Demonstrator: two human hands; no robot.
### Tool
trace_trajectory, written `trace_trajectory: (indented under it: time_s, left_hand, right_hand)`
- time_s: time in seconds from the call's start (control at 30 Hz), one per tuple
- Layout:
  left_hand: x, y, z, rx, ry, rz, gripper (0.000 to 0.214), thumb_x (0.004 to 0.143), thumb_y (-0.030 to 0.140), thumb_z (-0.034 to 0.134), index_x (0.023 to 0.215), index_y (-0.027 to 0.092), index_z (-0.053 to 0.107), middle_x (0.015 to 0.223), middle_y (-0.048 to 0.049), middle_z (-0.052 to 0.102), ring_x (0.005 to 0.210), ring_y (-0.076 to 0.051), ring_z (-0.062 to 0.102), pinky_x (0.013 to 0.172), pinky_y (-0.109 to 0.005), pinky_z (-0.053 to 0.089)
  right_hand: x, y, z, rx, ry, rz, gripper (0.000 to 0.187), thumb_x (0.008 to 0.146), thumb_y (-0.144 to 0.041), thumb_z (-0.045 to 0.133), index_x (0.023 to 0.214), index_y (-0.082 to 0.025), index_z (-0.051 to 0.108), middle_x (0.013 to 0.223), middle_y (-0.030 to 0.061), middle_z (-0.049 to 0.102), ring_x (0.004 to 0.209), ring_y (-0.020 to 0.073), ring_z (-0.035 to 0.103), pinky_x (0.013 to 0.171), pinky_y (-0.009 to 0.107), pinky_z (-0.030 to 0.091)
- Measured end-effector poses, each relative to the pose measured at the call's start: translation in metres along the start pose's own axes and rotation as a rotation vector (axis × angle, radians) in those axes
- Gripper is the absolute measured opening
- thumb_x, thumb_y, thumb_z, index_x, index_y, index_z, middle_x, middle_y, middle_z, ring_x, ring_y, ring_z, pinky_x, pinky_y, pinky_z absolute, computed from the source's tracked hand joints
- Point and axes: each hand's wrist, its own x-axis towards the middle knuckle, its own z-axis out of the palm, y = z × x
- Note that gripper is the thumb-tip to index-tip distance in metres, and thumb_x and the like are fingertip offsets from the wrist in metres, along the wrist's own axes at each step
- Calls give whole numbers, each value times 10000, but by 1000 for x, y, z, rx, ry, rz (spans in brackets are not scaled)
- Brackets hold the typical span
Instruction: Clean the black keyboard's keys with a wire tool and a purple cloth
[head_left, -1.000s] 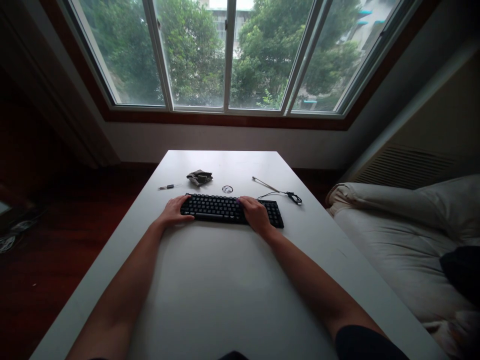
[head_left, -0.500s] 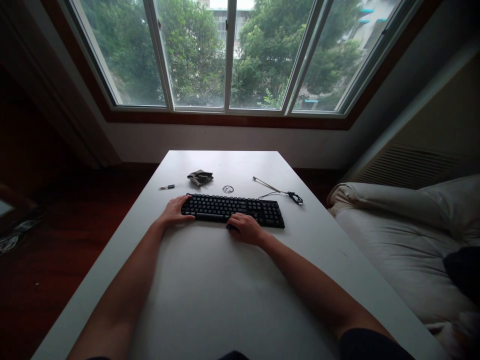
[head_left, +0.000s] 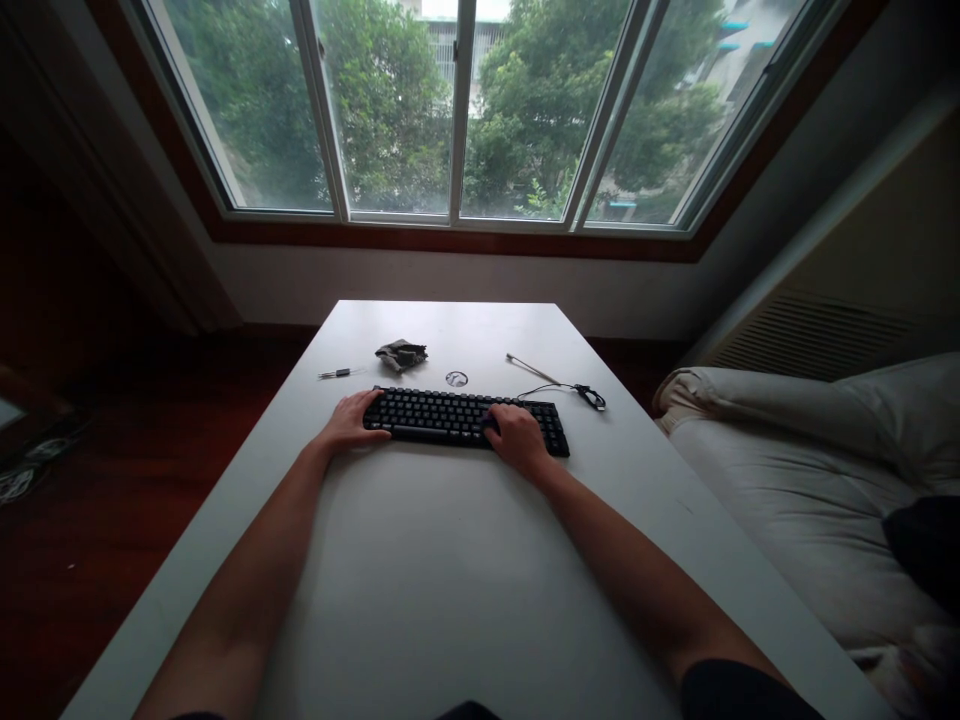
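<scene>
A black keyboard (head_left: pixel 435 412) lies flat on the white table, its long side facing me. My left hand (head_left: pixel 351 420) is closed on the keyboard's left end, with the thumb along the front edge and the fingers at the back corner. Over the keys right of the middle, my right hand (head_left: pixel 517 435) is closed around a small dark object (head_left: pixel 489 424), mostly hidden by the fingers; its kind does not show. The keyboard's coiled cable (head_left: pixel 591 397) rests behind its right end.
Behind the keyboard on the table (head_left: pixel 435 560) are a crumpled grey cloth (head_left: pixel 402 355), a small round clear item (head_left: pixel 456 379), a thin stick-like tool (head_left: pixel 532 369) and a slim pen-like tool (head_left: pixel 335 374). A pale sofa (head_left: pixel 810 480) stands at the right, below a window (head_left: pixel 457 110) wall.
My right hand has moved right and away from me, from the keyboard's front edge onto the keys, with the dark object in it. My left hand stays on the keyboard.
</scene>
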Motion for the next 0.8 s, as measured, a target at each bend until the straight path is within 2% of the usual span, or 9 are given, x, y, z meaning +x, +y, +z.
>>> trace_trajectory:
  time_s: [0.17,0.47,0.8]
  left_hand:
    - [0,-1,0,-1,3,3,986,696,708,716,1517,253,415,1521,-108,484,1385,-366,443,1181,-501,307]
    - [0,-4,3,3,9,10,990,697,725,706,1518,256,414,1525,-109,478,1389,-364,438,1180,-497,304]
    - [-1,4,-2,-14,2,-2,964,692,682,723,1512,272,423,1519,-95,490,1396,-373,428,1178,-505,302]
  right_hand:
    - [-2,-6,2,-24,-60,-41,125,858,-270,657,938,-199,591,869,67,666,799,228,571,743,325,375]
    - [-1,-11,-7,21,-120,-230,69,840,-236,627,889,-198,597,846,55,661,818,212,569,784,315,371]
    - [-3,-17,-8,77,-133,-253,68,828,-245,626,878,-201,611,833,47,664,792,198,576,748,297,370]
